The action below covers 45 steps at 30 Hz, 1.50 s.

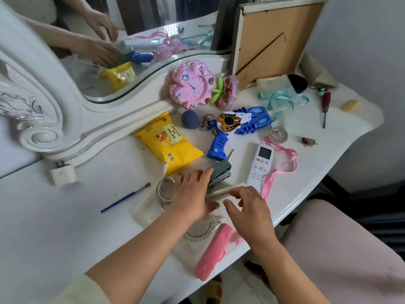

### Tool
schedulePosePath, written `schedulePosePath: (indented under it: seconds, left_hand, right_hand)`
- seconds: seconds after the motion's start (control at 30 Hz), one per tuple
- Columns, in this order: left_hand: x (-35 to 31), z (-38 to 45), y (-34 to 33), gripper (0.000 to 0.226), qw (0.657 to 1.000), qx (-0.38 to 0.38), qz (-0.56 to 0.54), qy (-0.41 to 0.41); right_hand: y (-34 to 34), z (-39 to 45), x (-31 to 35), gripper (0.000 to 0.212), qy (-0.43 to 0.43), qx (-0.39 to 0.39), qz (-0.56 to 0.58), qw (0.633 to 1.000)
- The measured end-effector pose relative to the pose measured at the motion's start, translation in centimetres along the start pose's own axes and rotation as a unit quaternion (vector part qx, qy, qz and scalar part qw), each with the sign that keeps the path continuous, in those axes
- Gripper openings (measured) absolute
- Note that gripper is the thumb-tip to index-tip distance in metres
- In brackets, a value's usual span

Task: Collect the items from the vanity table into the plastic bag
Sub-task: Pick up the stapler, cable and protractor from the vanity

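Observation:
My left hand [192, 194] lies with its fingers spread over the rear end of a grey-green stapler [220, 172], thumb apart below it. Just to its right, my right hand [249, 207] hovers with fingers apart over a cream flat strip [228, 189]. A translucent plastic sheet, possibly the bag [146, 210], lies flat under my left wrist. Around them are a yellow wipes pack [168, 143], a blue toy gun [236, 126], a white remote [260, 165], a coiled white cable [164, 189], a protractor [201, 234] and a pink case [214, 253].
A pink clock [192, 84] and a picture frame [276, 40] lean at the back by the mirror [109, 62]. A tape roll [278, 134], pink ribbon [285, 163], teal ribbon [282, 99], screwdriver [325, 106] and blue brush [125, 198] lie about. A pink seat [350, 249] stands right.

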<state>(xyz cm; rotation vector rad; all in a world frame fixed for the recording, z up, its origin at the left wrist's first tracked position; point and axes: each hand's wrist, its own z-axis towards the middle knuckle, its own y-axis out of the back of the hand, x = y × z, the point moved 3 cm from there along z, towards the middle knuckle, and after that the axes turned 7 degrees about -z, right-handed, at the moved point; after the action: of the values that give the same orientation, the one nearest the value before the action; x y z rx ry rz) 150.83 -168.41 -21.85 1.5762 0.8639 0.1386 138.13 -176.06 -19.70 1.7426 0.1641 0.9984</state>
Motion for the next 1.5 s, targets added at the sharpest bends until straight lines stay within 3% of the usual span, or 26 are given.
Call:
schedulePosePath:
  seconds: [0.2,0.4,0.57,0.7,0.83,1.13,1.3,1.5]
  left_hand:
    - [0.1,1.1,0.0,0.099,0.999,-0.011,-0.039,0.021]
    - [0.7,0.3,3.3,0.097,0.985,-0.138,-0.096,0.028]
    - [2.9,-1.9,5.3,0.095,0.974,-0.187,-0.106,0.076]
    - [4.6,-4.8,5.3,0.094,0.964,-0.209,-0.121,0.115]
    - [6.0,-7.6,4.9,0.087,0.957,-0.206,-0.112,0.171]
    - [6.7,-13.4,3.1,0.090,0.936,-0.225,-0.116,0.244]
    - [6.5,-16.4,2.5,0.091,0.920,-0.238,-0.125,0.286]
    - [7.0,-20.6,2.8,0.090,0.891,-0.277,-0.163,0.321]
  right_hand:
    - [0.4,0.4,-1.4,0.023,0.008,0.013,0.018,1.000]
    - [0.2,0.8,-0.7,0.017,0.030,0.015,0.035,0.999]
    - [-1.8,0.3,1.8,0.032,0.115,0.107,-0.009,0.988]
    - [-4.3,-0.7,3.4,0.056,0.208,0.210,-0.091,0.951]
    - [-5.5,-1.4,3.8,0.069,0.254,0.221,-0.188,0.923]
    - [-5.3,-2.0,3.4,0.082,0.173,0.178,-0.278,0.928]
    - [-4.5,-3.1,3.7,0.069,0.169,0.144,-0.242,0.944]
    - [-2.9,-4.3,6.0,0.027,0.168,0.133,-0.137,0.967]
